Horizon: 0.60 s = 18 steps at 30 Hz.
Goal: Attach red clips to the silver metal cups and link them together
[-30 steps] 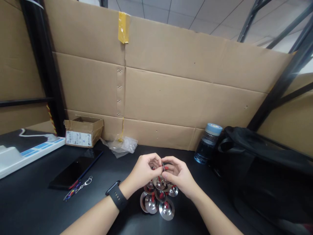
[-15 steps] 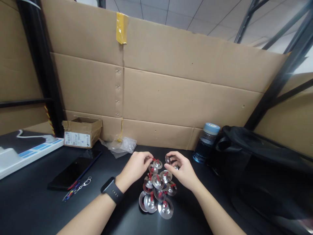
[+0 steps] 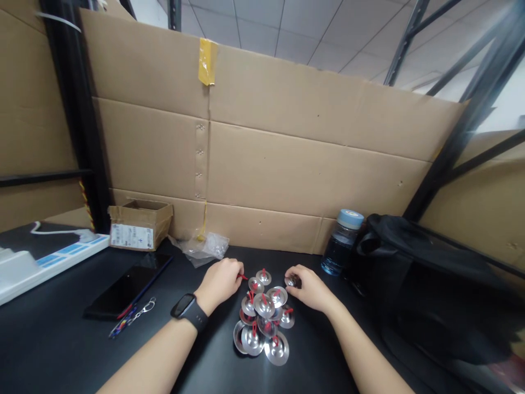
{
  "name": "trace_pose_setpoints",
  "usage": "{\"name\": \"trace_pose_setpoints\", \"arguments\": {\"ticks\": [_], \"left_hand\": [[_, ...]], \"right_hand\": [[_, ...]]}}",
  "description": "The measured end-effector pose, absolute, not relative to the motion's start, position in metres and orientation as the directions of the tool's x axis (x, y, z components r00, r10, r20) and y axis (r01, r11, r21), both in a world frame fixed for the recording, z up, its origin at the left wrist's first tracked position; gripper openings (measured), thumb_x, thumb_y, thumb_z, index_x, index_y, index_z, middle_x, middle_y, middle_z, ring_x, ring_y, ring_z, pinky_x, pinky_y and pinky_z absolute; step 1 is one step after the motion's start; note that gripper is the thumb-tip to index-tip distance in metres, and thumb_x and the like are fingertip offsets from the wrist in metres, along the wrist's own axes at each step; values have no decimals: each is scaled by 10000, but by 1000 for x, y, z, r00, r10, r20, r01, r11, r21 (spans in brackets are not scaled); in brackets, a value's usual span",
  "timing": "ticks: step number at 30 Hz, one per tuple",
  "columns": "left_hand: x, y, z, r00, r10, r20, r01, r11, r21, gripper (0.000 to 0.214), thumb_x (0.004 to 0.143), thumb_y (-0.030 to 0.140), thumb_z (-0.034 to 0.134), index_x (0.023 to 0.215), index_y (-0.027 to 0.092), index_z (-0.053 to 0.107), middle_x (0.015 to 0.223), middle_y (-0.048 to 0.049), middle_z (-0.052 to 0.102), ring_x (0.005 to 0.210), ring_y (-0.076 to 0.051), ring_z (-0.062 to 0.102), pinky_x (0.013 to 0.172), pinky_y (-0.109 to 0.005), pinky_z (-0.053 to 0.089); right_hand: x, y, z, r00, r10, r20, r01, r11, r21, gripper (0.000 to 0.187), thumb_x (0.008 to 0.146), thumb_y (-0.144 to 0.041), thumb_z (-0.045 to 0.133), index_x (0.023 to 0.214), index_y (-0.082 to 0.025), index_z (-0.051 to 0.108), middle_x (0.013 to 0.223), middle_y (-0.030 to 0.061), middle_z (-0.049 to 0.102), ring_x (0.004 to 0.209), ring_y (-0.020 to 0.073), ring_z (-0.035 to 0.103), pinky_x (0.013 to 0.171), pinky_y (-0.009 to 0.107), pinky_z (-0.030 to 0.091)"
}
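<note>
Small silver finger cymbals with red cord loops lie in a heap (image 3: pixel 264 306) on the black table (image 3: pixel 311 361). To the left of the heap's far end, my left hand (image 3: pixel 221 279) is closed, pinching a red cord (image 3: pixel 243 277). Whether that cord has a cymbal on it is hidden by the fingers. On the heap's right, my right hand (image 3: pixel 309 287) is closed on one finger cymbal (image 3: pixel 291 281), which the fingers partly cover. A single cymbal (image 3: pixel 263 277) lies at the far end, between the two hands.
At left are a black phone (image 3: pixel 127 287), a keychain (image 3: pixel 133 317), a white power strip (image 3: pixel 57 265) and a cardboard box (image 3: pixel 141 224). A clear plastic bag (image 3: pixel 203 247) lies by the cardboard wall (image 3: pixel 262 164). A water bottle (image 3: pixel 342 241) and a black bag (image 3: pixel 430 284) stand right.
My left hand has drawn left, away from the far cymbals, with the red cord in its fingers. My right hand has shifted slightly right and lower with its cymbal. The view has tilted slightly.
</note>
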<state>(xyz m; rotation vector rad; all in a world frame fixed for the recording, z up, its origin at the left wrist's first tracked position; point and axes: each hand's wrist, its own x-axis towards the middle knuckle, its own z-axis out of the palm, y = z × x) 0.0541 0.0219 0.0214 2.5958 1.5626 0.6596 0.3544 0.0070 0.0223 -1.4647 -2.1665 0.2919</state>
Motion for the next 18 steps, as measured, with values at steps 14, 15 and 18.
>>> {"name": "trace_pose_setpoints", "arguments": {"ticks": [14, 15, 18], "left_hand": [[76, 4, 32, 690, 622, 370, 462, -772, 437, 149, 830, 279, 754, 975, 243, 763, 1013, -22, 739, 959, -218, 670, 879, -293, 467], [76, 4, 31, 708, 615, 347, 467, -777, 423, 117, 830, 257, 752, 944, 243, 771, 979, -18, 747, 937, -219, 677, 861, -293, 465], [76, 4, 28, 719, 614, 325, 482, -778, 403, 126, 850, 188, 716, 935, 249, 787, 950, -15, 762, 926, -219, 687, 846, -293, 456]], "right_hand": [[361, 11, 20, -308, 931, 196, 853, 361, -377, 195, 806, -236, 690, 996, -214, 726, 981, 64, 668, 924, 225, 632, 850, 326, 476], [361, 11, 20, -306, 932, 192, 855, 358, -375, 197, 807, -241, 691, 998, -214, 726, 983, 65, 667, 927, 226, 632, 850, 326, 477], [360, 11, 20, -302, 935, 185, 861, 351, -369, 202, 808, -250, 693, 1005, -214, 723, 982, 64, 667, 924, 225, 634, 847, 325, 482]]}}
